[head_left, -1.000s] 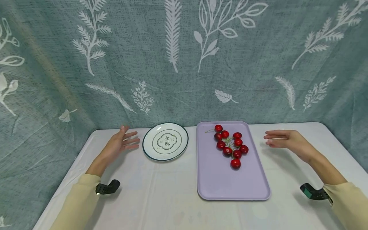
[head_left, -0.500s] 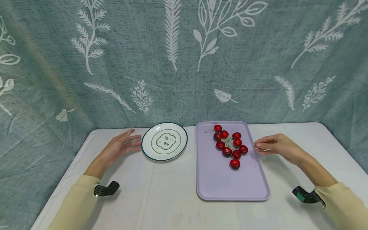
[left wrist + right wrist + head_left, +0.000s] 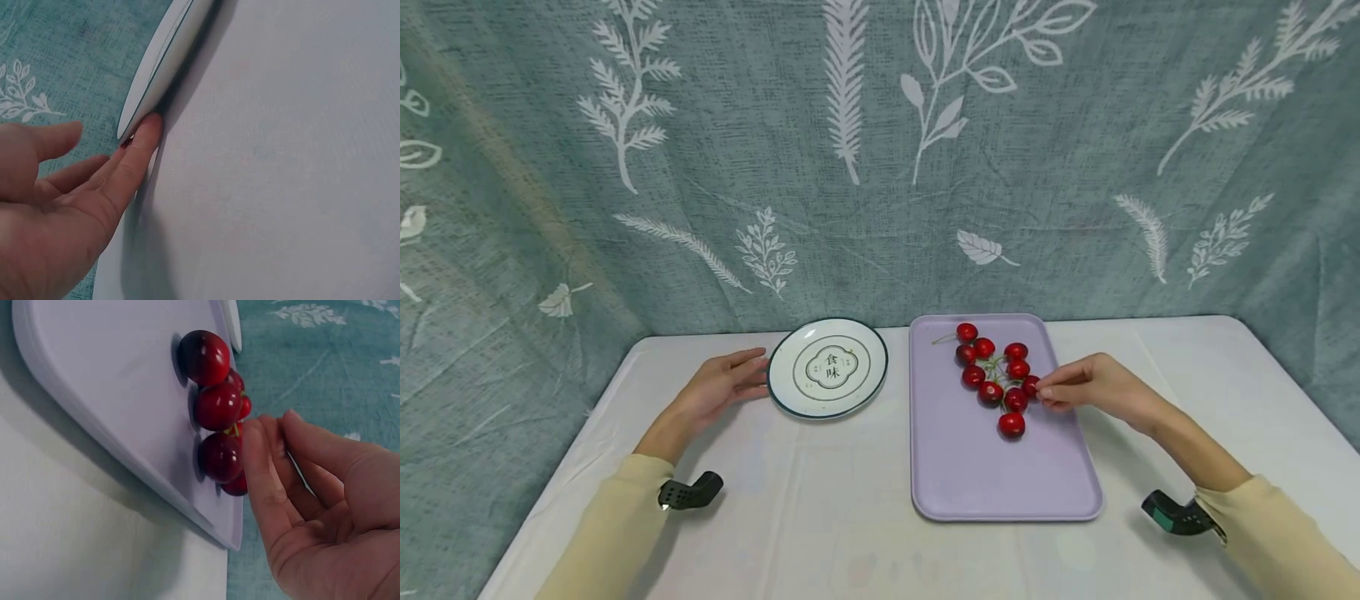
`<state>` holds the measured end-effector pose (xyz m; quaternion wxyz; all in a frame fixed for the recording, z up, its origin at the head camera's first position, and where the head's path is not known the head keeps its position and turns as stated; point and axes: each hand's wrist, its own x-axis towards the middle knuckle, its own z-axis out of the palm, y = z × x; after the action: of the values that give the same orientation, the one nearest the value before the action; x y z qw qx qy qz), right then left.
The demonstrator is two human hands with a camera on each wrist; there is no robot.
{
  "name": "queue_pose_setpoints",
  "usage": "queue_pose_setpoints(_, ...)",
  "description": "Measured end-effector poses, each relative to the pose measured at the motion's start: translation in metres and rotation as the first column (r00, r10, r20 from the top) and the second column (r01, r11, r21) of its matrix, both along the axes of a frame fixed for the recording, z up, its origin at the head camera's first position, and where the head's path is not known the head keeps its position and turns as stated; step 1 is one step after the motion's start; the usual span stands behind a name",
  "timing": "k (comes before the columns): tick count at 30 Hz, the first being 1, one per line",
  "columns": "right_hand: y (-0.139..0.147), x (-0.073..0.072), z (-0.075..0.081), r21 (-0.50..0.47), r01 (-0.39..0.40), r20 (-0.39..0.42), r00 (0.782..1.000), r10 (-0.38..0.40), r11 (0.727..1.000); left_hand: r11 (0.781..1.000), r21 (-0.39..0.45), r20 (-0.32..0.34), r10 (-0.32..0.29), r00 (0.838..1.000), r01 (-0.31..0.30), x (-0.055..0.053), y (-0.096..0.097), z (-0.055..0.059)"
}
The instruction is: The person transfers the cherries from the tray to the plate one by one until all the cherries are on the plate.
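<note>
Flanking a round plate (image 3: 829, 368) and a lilac tray (image 3: 1000, 475) of cherries (image 3: 990, 392)

Straight fingers of the left hand (image 3: 718, 387) meet the left edge of the plate; in the left wrist view, fingertips reach under its overhanging rim while the thumb stands apart, gripping nothing. Whether the plate is lifted at that edge cannot be told. It is white with a dark rim, and two dark characters sit inside a lobed outline at its centre.

On the other side, the right hand (image 3: 1097, 387) extends over the tray's right edge. Its fingers are bent, the tips drawn near the thumb with a narrow gap between, pinching nothing. They are right at the rightmost cherry (image 3: 1028, 386); actual contact is unclear.

Ten red cherries show, clustered in the upper half of the tray, green stems tangled among them. One cherry at the upper left has its stem pointing left, and the nearest cherry (image 3: 1011, 426) sits lowest.

Plate and tray stand side by side, apart, on a white cloth (image 3: 820, 517). Behind rises a teal curtain (image 3: 880, 233) printed with white leaves and sprigs. Pale yellow sleeves (image 3: 602, 533) cover both forearms, a black device (image 3: 691, 490) at each cuff.
</note>
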<state>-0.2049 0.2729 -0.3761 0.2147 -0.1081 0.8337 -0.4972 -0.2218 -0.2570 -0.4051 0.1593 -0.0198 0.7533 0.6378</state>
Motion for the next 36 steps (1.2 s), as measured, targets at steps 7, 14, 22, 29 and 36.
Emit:
queue_pose_setpoints(7,-0.008,-0.002,0.002,-0.011,-0.009,-0.006,1.000,0.009,1.000,1.000,-0.021,0.017,0.019,1.000,-0.019,0.000,0.003,-0.002)
queue_pose_setpoints(14,-0.014,-0.004,0.003,-0.018,-0.028,0.000,1.000,0.028,0.999,0.998,-0.012,0.034,0.058,0.998,-0.058,0.001,0.007,-0.002)
queue_pose_setpoints(22,-0.019,-0.008,-0.002,0.011,-0.067,-0.033,0.997,0.067,0.998,0.997,-0.013,0.026,0.071,0.997,-0.071,0.001,0.008,-0.005)
queue_pose_setpoints(29,-0.030,-0.011,-0.005,0.047,-0.083,-0.090,0.992,0.087,0.995,0.995,-0.031,0.008,0.092,0.996,-0.092,0.000,0.011,-0.006)
queue_pose_setpoints(36,-0.042,-0.014,-0.007,0.164,-0.041,-0.133,0.989,0.064,0.986,0.991,-0.062,0.014,0.119,0.993,-0.118,-0.001,0.012,-0.006)
